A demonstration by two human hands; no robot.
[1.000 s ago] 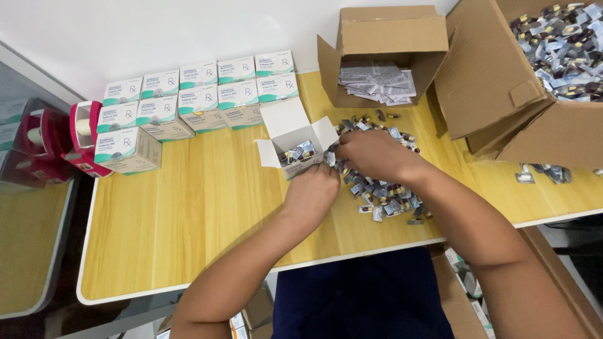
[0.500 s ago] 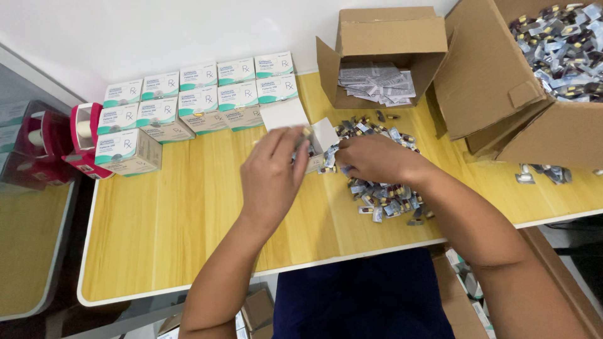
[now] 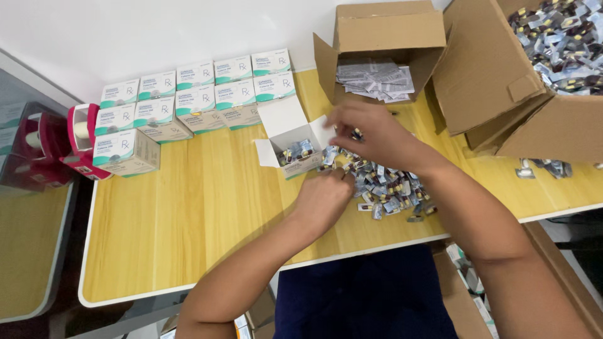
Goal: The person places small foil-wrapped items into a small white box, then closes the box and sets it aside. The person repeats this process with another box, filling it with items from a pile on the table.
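— yellow wood on that bench (image 3: 188, 220), and the small white carton (image 3: 294, 150) stands open near the middle, flaps spread, so the top is free to take things.

— what's already inside it?

— a few foil blister strips, stood on edge. the loose heap of strips (image 3: 386, 188) lies just to the right of the carton, touching its side, so both hands have a short reach.

— and the hands?

— the right hand (image 3: 370, 135) hangs above the heap's far edge, fingers pinched on what looks like a strip or two; i can see a dark and yellow bit between the fingertips. the left hand (image 3: 323, 198) rests low on the bench just in front of the carton, fingers curled at the near edge of the heap. whether it actually grips a strip i can't tell, the back of the hand hides it.

— those boxes at the back?

— closed white and green boxes (image 3: 201, 94), lined up in rows along the wall, out of the working space. behind the heap a brown cardboard box (image 3: 383, 44) holds folded leaflets, and a bigger cardboard box (image 3: 546, 75) on the right is tipped, full of more strips. a pink tape dispenser (image 3: 81, 138) sits at the left edge.
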